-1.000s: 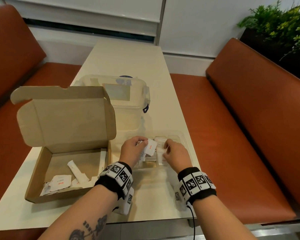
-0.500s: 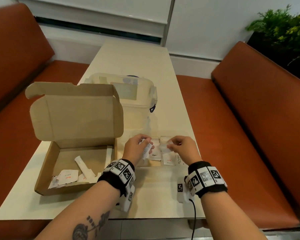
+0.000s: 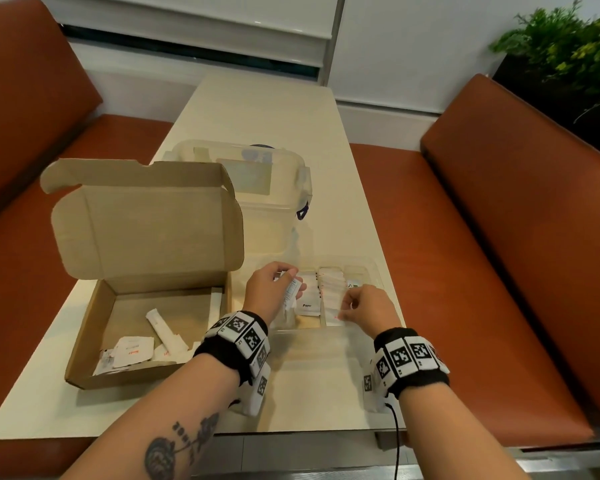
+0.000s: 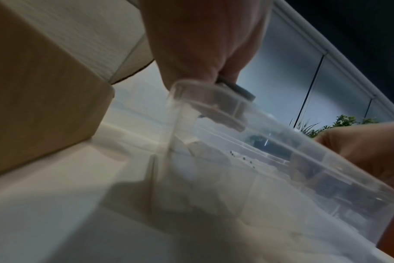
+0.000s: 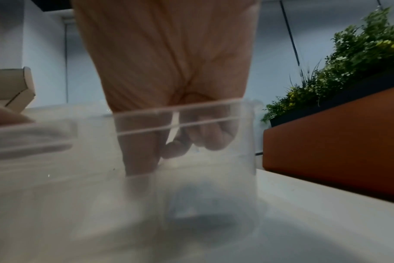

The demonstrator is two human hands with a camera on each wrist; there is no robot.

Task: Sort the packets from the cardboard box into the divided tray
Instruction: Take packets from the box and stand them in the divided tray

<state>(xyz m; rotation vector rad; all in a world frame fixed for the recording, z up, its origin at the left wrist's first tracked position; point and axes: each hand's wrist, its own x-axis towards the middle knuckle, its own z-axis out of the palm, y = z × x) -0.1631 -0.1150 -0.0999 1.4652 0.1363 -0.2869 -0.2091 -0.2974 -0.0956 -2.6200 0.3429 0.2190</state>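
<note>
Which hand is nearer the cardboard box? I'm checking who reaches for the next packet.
Left. The left hand holds packets over the divided tray's left end, just beside the cardboard box. The right hand is over the tray's right part, farther away.

**Bare forearms, tagged wristbands, one tattoo**

Both forearms are bare, with no sleeves in the head view. Each wrist carries a black fabric wristband ringed with white square tiles, each tile printed with a black-and-white fiducial marker: the left wristband [image 3: 238, 341] and the right wristband [image 3: 411, 362]. A white block bearing more such markers hangs beneath each band, the left camera unit [image 3: 258, 389] and the right camera unit [image 3: 373, 386]. A thin black cable [image 3: 395, 441] runs down from the right unit. A dark tattoo [image 3: 179, 445] of a rose-like flower with a line of lettering marks the left forearm. The left hand [image 3: 269, 292] and right hand [image 3: 369, 306] wear no gloves.
</note>
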